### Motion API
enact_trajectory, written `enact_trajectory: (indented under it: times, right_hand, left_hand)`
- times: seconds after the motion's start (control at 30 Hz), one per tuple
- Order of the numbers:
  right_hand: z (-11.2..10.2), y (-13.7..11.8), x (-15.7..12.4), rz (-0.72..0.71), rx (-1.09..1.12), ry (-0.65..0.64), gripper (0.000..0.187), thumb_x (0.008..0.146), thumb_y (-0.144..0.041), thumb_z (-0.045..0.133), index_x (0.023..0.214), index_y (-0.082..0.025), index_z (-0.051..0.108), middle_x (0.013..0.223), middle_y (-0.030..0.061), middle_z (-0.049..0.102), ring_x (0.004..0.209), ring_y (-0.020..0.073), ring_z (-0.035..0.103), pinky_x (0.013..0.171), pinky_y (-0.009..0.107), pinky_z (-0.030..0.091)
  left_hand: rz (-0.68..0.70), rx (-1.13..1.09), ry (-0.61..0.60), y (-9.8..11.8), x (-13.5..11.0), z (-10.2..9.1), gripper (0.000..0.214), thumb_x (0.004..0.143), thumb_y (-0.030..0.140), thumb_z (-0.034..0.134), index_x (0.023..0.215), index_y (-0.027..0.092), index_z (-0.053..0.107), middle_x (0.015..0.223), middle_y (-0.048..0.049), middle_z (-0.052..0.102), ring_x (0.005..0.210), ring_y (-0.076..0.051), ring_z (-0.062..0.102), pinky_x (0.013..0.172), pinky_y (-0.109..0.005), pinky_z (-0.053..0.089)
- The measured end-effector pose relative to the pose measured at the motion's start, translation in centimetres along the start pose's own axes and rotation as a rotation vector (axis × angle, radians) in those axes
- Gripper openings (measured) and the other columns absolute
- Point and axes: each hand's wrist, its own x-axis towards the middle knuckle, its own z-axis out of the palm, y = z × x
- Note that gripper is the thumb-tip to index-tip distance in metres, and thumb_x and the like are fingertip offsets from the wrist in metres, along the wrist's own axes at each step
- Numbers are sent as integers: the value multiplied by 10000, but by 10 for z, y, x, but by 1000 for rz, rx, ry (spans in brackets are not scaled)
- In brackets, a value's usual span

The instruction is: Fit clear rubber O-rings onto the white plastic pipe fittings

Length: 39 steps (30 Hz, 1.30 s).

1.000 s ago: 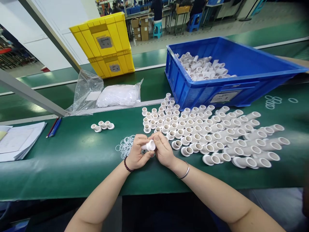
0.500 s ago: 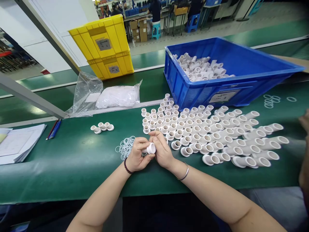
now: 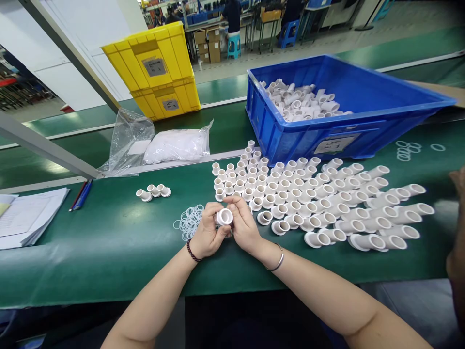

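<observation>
A short white flanged pipe fitting [image 3: 224, 216] is gripped in my left hand [image 3: 208, 233], its wide round mouth tilted toward me. My right hand [image 3: 245, 228] closes in from the other side, with curled fingers against the fitting's rim. Part of the fitting's body is hidden behind my fingers. Just left of my hands lies a loose pile of thin translucent rings [image 3: 189, 222]. To the right, many similar white fittings [image 3: 298, 184] stand in rows on the green table. Several more fittings [image 3: 154, 190] form a small group farther left.
A big blue bin [image 3: 319, 126] of white pieces stands behind the rows. Yellow crates [image 3: 165, 72] and a clear bag [image 3: 178, 144] are at back left. Papers [image 3: 32, 218] and pens [image 3: 83, 195] lie left. More rings [image 3: 409, 150] and another person's arm [image 3: 457, 232] are right.
The fitting has turned in my left hand, so its open mouth now faces me more. My right fingers have shifted slightly along it. The rows and piles look the same.
</observation>
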Motion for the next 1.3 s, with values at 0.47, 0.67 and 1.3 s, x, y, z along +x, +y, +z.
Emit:
enact_trajectory:
  times: [0.47, 0.67, 1.3]
  right_hand:
    - [3, -7, 1, 12, -4, 6, 297, 921, -456, 443, 1085, -209, 418, 613, -72, 469, 453, 66, 461, 406, 177, 381]
    - [5, 5, -10, 3, -158, -127, 258, 929, -401, 448, 1100, -208, 447, 650, -58, 479, 500, 71, 493, 489, 204, 431]
    - [5, 10, -12, -53, -292, -163, 200, 928, -338, 442, 1054, -186, 476, 643, -43, 487, 526, 87, 508, 528, 225, 442]
  left_hand:
    - [-505, -417, 90, 5, 21, -20, 376, 943, 441, 314, 1254, 237, 363, 882, -42, 516, 605, -116, 460, 550, -261, 409]
    - [-404, 501, 140, -16, 27, -68, 503, 880, 325, 510, 1341, 193, 358, 1056, -90, 533, 923, -189, 520, 847, -360, 423]
    - [-429, 380, 122, -55, 26, -58, 445, 813, 224, 580, 1229, 155, 438, 1053, -85, 604, 808, -137, 579, 741, -291, 490]
